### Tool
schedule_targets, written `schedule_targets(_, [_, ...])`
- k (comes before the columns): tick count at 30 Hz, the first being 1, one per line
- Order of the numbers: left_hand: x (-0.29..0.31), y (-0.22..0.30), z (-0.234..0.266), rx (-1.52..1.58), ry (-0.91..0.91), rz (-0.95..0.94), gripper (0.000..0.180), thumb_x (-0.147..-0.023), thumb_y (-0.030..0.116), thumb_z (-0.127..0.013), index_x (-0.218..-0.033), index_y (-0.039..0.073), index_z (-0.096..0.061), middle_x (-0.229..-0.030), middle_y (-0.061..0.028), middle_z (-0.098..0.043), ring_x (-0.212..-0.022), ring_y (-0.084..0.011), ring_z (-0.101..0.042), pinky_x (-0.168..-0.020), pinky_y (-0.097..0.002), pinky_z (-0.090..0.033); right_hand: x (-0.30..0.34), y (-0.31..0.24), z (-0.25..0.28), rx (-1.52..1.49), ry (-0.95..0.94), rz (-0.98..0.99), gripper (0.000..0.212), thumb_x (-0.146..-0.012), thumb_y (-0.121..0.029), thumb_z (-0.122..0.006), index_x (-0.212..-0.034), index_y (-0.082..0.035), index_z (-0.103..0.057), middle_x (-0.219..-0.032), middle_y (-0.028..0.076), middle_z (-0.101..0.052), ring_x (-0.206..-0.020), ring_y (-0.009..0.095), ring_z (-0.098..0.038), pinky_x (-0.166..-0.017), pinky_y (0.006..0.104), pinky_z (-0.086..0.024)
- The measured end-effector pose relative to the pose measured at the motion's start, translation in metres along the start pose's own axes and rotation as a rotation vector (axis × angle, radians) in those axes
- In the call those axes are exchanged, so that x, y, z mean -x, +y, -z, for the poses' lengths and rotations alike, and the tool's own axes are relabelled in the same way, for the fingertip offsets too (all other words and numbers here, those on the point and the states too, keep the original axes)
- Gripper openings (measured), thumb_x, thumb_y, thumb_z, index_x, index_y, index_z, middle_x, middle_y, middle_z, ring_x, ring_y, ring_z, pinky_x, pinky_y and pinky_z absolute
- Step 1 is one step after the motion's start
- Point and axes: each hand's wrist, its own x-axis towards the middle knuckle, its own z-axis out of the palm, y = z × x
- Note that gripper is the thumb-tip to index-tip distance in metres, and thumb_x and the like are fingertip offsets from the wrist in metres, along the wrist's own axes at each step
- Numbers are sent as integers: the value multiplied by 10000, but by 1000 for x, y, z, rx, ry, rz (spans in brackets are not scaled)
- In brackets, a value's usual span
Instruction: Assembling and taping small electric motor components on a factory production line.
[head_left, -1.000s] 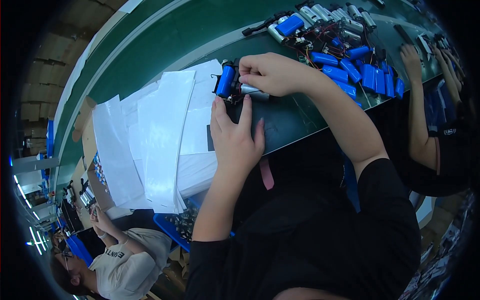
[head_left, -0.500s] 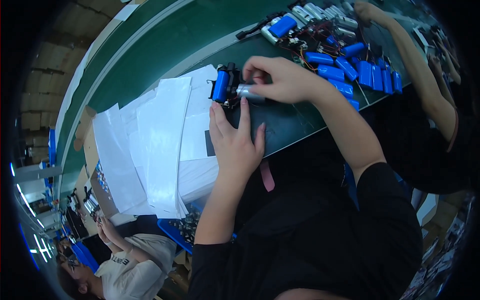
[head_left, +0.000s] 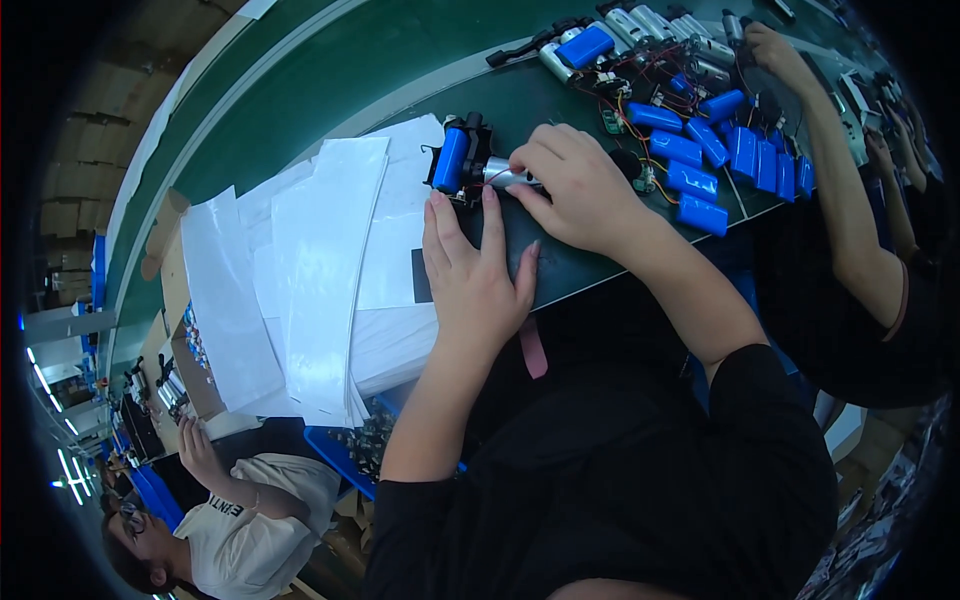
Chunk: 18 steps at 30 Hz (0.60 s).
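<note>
On the dark green table lies a small black assembly (head_left: 470, 130) with a blue wrapped battery pack (head_left: 451, 160) and a silver cylindrical motor (head_left: 498, 172) at its right side. A thin red wire shows over the motor. My left hand (head_left: 465, 260) lies flat with spread fingers, two fingertips touching the near edge of the assembly. My right hand (head_left: 580, 190) is closed round the motor, index finger above and thumb below; its palm hides the far end. Whether the fingers also pinch the wire cannot be made out.
White sheets (head_left: 320, 270) are stacked to the left. Several blue battery packs (head_left: 675, 148) and silver motors (head_left: 640, 30) with wires lie at the back right, where a co-worker's hand (head_left: 780, 55) reaches in. Another person (head_left: 260, 520) sits at lower left, beside a blue bin (head_left: 335, 455).
My right hand has shifted slightly right and lower along the motor, and the red wire has come into sight. My left hand stays at the assembly. The whole view has shifted a little.
</note>
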Motion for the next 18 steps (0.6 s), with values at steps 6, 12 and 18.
schedule_targets(6, [0, 0, -1, -4, -1, -11, 656, -834, 334, -689, -1404, 70, -503, -1472, -359, -241, -1344, -533, -298, -1083, -565, -310, -1, -13, -11, 19, 38, -94, 123, -782, -66, -695, -860, -31, -606, -953, 105, -555, -877, 285, -563, -757, 385, -459])
schedule_targets(12, [0, 1, -1, 11, 13, 7, 653, -825, 330, -694, -1394, 67, -512, -1472, -362, -244, -1345, -532, -300, -1085, -562, -309, -4, -5, -14, -151, -36, -9, 105, -812, -2, -650, -916, -8, -647, -1061, 135, -591, -950, 306, -616, -814, 369, -512])
schedule_targets(18, [3, -3, -2, 21, 34, 14, 669, -820, 340, -693, -1395, 55, -506, -1460, -359, -274, -1345, -513, -316, -1089, -557, -306, 2, 0, -5, -179, -117, 14, 175, -812, 16, -649, -970, -30, -707, -1120, 138, -621, -972, 294, -651, -815, 345, -541])
